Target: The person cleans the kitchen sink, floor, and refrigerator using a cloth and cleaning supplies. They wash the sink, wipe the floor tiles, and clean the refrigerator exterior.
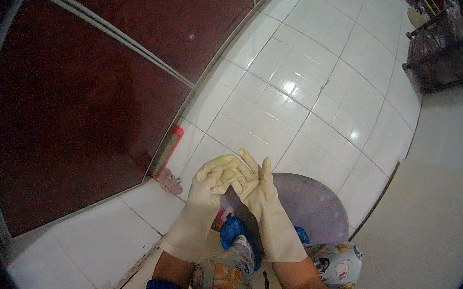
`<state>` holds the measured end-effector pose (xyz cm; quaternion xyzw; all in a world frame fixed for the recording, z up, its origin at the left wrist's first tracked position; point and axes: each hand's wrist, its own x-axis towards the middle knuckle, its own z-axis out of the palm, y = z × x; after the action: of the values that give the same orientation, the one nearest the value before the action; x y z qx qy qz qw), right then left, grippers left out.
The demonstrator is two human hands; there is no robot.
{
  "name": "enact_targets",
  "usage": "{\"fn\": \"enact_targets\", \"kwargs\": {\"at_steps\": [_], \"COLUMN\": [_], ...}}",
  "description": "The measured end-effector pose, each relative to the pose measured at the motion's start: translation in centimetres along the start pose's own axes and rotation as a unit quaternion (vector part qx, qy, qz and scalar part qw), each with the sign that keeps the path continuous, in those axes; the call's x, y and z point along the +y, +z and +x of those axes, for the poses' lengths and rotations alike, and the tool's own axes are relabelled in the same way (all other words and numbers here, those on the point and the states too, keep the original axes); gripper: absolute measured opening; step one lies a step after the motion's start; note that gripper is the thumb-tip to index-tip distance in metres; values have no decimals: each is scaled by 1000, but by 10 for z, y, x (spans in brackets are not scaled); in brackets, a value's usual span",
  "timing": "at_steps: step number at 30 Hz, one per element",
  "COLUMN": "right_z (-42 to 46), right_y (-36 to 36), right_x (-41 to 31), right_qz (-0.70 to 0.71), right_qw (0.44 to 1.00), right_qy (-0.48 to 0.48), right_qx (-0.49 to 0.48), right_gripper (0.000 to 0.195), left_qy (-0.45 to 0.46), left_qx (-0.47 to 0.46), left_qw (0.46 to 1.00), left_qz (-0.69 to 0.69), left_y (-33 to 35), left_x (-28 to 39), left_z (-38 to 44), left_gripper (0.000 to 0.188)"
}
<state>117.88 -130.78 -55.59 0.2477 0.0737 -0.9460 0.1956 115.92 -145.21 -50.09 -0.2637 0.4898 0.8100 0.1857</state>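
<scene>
Long cream rubber gloves cover both my hands and reach up the forearms. My left hand (221, 175) has its fingers curled around the gloved fingers of my right hand (255, 181), in front of my body. Two fingertips of the right glove stick up free. Below the hands lies a round greyish-purple mat or lid (310, 200) on the floor; its exact kind is unclear. Blue coverings (232, 232) show on my feet, partly hidden by the right forearm. Patterned grey trousers cover my legs.
Dark red panels (90, 107) with metal frames stand at the left. Beside them are a red-edged object (174, 142) and a crumpled pinkish cloth (170, 181). White tiles cover the floor (277, 119). A dark rack (451, 58) with plastic bags is at the upper right, above a pale board (425, 209).
</scene>
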Motion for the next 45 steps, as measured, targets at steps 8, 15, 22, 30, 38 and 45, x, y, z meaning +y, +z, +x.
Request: {"fn": "enact_targets", "kwargs": {"at_steps": [8,15,22,30,38,45], "right_z": [-140,-221,-327,-503,-622,-696], "right_y": [182,263,415,339,724,817], "right_x": [-9,7,-23,-101,-160,-50], "right_qz": [-92,-424,-381,-705,-807,-537], "right_qw": [988,905,915,641,295,242], "right_qy": [-12,-25,-128,-3,-408,-610], "right_qx": [121,-8,43,-303,-310,-530], "right_gripper": [70,65,65,72,44,47], "left_qy": [-41,-68,2,-185,-84,-122], "left_qx": [3,202,-82,-365,-168,-272], "left_qw": [999,951,981,740,813,680], "left_qz": [-30,-223,-176,-533,-551,-670], "left_y": [104,133,196,209,154,115], "left_x": [65,112,211,242,236,180], "left_z": [-113,-207,-297,-408,-544,-591], "left_gripper": [38,36,41,35,58,58]}}
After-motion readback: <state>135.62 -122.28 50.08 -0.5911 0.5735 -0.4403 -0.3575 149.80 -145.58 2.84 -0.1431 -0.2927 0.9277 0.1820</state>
